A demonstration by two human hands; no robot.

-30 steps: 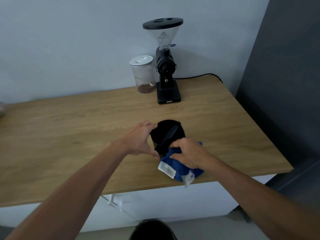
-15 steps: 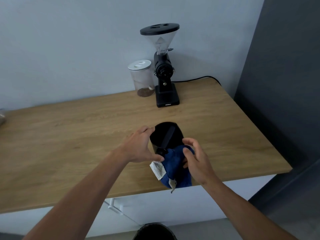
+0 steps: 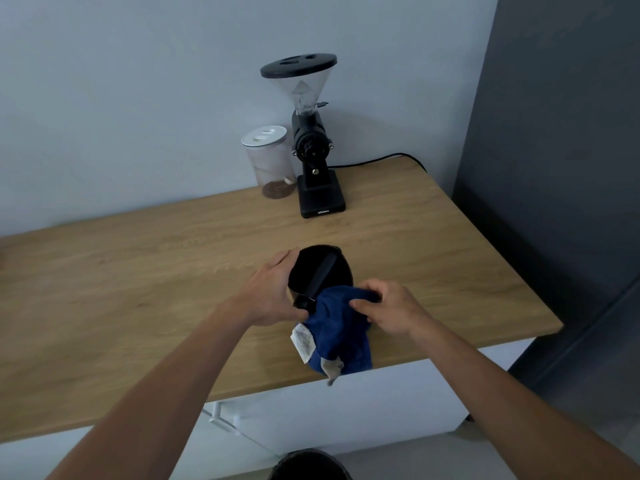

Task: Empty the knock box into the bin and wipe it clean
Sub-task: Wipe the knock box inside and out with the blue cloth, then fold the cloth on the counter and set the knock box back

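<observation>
A black round knock box (image 3: 323, 268) with a bar across its mouth stands on the wooden countertop (image 3: 138, 289) near the front edge. My left hand (image 3: 270, 296) grips its left side. My right hand (image 3: 388, 310) pinches a blue cloth (image 3: 341, 330) against the box's near right rim. The cloth hangs down the box's front, with a white label showing at its lower left. The dark rim of a bin (image 3: 308, 465) shows on the floor below, at the bottom of the view.
A black coffee grinder (image 3: 311, 150) with a clear hopper stands at the back by the wall, its cable running right. A clear jar (image 3: 270, 164) with a white lid is beside it. White cabinet fronts (image 3: 363, 407) sit under the counter; a dark wall is at right.
My right hand has shifted the blue cloth from the box's front right up onto its near rim. My left hand keeps hold of the box, which has stayed in place.
</observation>
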